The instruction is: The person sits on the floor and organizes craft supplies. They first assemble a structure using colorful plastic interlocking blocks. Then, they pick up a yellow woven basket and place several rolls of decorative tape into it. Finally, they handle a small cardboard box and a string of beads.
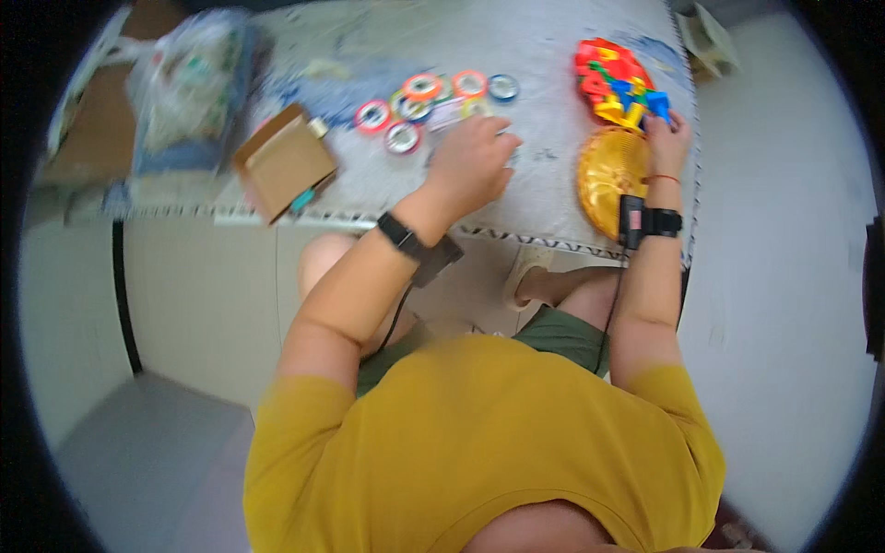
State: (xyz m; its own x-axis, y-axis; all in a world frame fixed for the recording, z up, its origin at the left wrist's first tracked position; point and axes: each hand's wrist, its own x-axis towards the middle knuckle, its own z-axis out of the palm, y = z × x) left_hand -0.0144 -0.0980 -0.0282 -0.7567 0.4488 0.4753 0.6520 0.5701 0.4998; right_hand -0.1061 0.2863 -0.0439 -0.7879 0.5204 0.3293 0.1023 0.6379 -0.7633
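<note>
My left hand (472,158) rests on the pale tablecloth (544,55), fingers curled near a small object I cannot make out, just below several rolls of coloured tape (424,100). At the table's right side my right hand (667,136) touches a blue piece at the edge of a pile of red, yellow and blue plastic toy pieces (616,81). A round golden plate (612,171) lies just left of that wrist. Both wrists wear black bands with a cable.
An open cardboard box (286,162) sits at the table's front left edge, with a plastic bag of items (189,83) behind it. A small box (710,39) lies off the far right corner. Pale floor surrounds the table.
</note>
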